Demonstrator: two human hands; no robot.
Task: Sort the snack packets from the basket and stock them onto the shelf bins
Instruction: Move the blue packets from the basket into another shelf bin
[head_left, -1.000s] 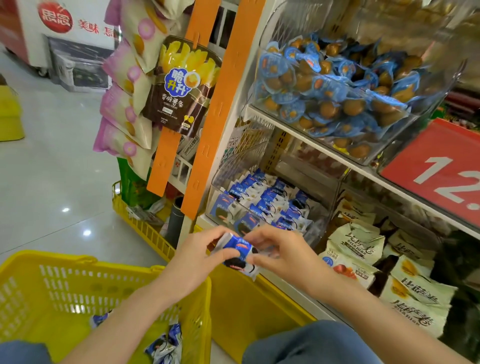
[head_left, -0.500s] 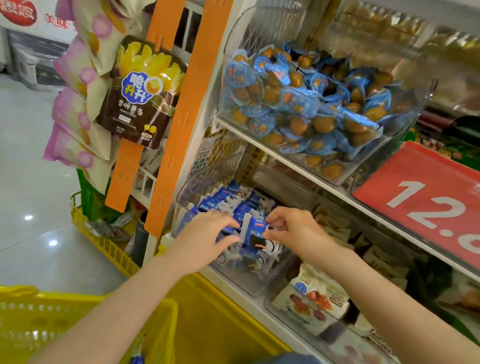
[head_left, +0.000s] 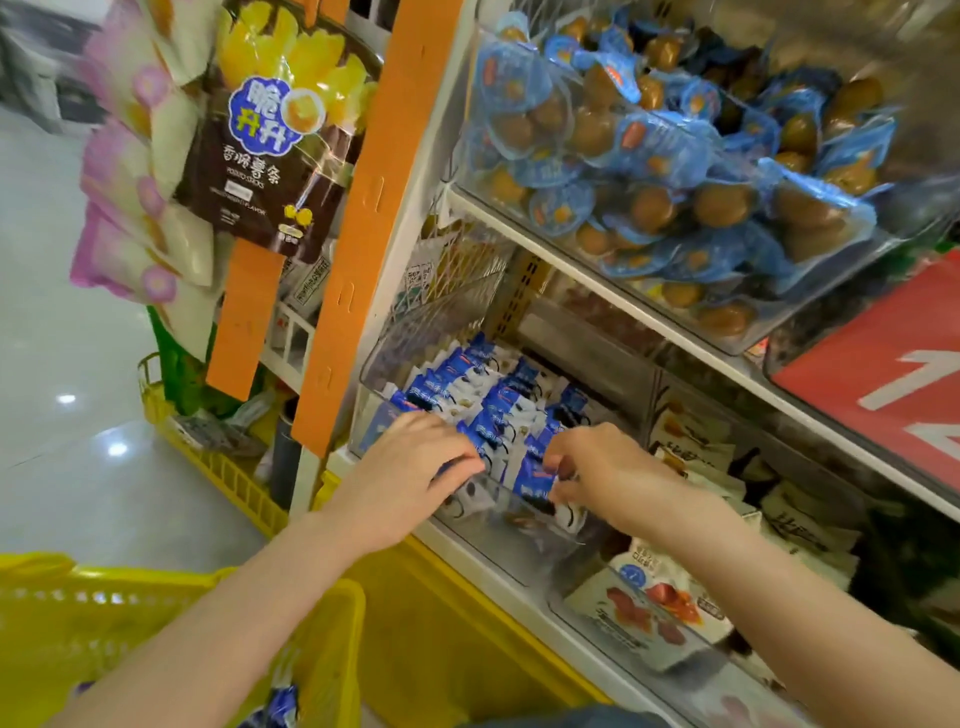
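Observation:
Both my hands reach into a clear plastic shelf bin (head_left: 519, 556) on the lower shelf, filled with rows of blue and white snack packets (head_left: 467, 379). My right hand (head_left: 602, 467) pinches a blue and white packet (head_left: 535, 480) at the front of the bin. My left hand (head_left: 410, 467) rests its fingers on the packets beside it, fingertips curled among them. The yellow basket (head_left: 311, 618) sits at the lower left, with a blue and white packet (head_left: 278, 706) showing inside it.
A clear bin of blue-wrapped brown snacks (head_left: 675, 156) stands on the shelf above. White packets (head_left: 691, 452) fill the bins to the right. A red price sign (head_left: 883, 374) hangs at right. Orange strips (head_left: 374, 208) carry hanging snack bags (head_left: 265, 156). A yellow floor rack (head_left: 218, 467) stands at left.
Both hands carried the packet from above the basket up into the shelf bin. They now sit deeper among the packets, and the view has moved closer to the shelf.

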